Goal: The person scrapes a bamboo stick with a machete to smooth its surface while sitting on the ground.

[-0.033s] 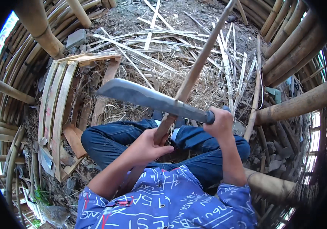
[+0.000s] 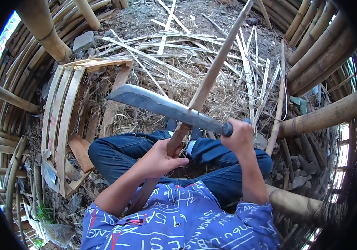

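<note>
My right hand (image 2: 237, 135) is wrapped round the dark handle of a machete (image 2: 153, 104). Its broad grey blade points left and lies across a long wooden stick (image 2: 207, 83), touching it a little above my other hand. My left hand (image 2: 166, 156) grips that stick from below, with the thumb lying out to the right. From my left hand the stick slants up and away to the right, narrowing at its far end. Its lower end runs under my left forearm toward my shirt. Both hands are above my crossed legs in blue jeans.
A slatted wooden crate (image 2: 61, 121) lies at the left. Pale split strips (image 2: 170, 54) and curly shavings (image 2: 145, 89) litter the ground ahead. Bamboo poles (image 2: 324, 110) wall both sides, with stones (image 2: 301, 181) at the right.
The stick has shifted slightly left at its far end, and more of its lower end shows under my left forearm. The machete and both hands have barely moved.
</note>
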### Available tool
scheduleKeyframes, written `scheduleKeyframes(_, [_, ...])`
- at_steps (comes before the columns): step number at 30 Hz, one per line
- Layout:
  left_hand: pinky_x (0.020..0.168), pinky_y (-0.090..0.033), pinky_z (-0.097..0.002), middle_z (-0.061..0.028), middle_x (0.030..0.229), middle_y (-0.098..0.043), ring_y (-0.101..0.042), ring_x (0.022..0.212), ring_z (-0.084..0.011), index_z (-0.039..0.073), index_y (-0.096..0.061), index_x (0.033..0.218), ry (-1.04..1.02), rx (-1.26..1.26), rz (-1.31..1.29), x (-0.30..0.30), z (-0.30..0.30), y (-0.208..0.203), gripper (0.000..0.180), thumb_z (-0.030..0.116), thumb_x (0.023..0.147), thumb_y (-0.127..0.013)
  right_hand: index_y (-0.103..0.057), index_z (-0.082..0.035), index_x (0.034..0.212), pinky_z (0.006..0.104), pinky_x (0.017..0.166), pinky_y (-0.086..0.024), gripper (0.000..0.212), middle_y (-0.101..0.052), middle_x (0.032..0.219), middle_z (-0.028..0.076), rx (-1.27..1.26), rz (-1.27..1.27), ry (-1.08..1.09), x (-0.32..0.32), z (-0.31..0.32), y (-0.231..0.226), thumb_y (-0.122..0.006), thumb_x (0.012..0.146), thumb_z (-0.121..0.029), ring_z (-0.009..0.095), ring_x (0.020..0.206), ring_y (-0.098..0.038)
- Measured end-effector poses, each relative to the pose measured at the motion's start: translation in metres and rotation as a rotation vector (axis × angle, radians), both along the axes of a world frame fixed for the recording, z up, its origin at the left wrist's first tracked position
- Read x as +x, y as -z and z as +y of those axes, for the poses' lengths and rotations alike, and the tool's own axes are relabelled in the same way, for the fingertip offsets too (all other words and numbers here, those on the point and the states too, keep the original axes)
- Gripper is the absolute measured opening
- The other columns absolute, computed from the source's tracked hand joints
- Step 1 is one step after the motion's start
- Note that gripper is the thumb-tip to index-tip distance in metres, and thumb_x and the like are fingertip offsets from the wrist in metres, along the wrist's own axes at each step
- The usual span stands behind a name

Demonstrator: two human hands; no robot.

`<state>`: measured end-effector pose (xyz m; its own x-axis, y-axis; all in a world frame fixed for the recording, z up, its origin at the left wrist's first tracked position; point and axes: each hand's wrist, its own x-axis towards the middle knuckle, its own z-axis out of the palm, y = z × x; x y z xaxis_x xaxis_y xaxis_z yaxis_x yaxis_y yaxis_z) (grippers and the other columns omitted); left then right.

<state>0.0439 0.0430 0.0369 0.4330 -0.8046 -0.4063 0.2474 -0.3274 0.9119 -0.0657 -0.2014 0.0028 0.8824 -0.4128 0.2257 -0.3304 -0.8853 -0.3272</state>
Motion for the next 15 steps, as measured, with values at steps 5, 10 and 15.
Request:
scheduleKeyframes(5, [0.055, -0.034, -0.0236, 0.0066, 0.066, -0.041, -0.038, 0.061, -0.0046, 0.007, -0.045, 0.077, 0.007, -0.07, -0.011, -0.006, 0.007, 0.012, 0.034, 0.01, 0.076, -0.079, -0.06, -0.009, 0.066, 0.0417, 0.055, -0.048, 0.009, -0.059, 0.06, 0.013, 0.095, -0.133, -0.093, -0.006, 0.024, -0.002, -0.067, 0.061, -0.011, 0.035, 0.059, -0.062])
scheduleKeyframes(10, [0.057, -0.034, -0.0245, 0.0036, 0.07, -0.042, -0.038, 0.065, -0.0059, 0.004, -0.046, 0.077, 0.04, -0.018, -0.019, 0.001, 0.005, 0.008, 0.032, 0.012, 0.078, -0.077, -0.059, -0.008, 0.066, 0.0417, 0.057, -0.048, 0.015, -0.061, 0.063, 0.012, 0.001, -0.056, 0.0, 0.0, 0.004, 0.002, -0.069, 0.057, -0.013, 0.034, 0.062, -0.062])
scheduleKeyframes(15, [0.057, -0.034, -0.0231, 0.0052, 0.074, -0.041, -0.038, 0.067, -0.0046, 0.005, -0.046, 0.081, 0.038, -0.052, -0.042, -0.004, 0.009, 0.016, 0.032, 0.009, 0.078, -0.077, -0.062, -0.01, 0.07, 0.0403, 0.061, -0.049, 0.02, -0.062, 0.065, 0.009, -0.008, -0.167, -0.025, 0.0, 0.012, 0.01, -0.072, 0.053, -0.013, 0.03, 0.062, -0.063])
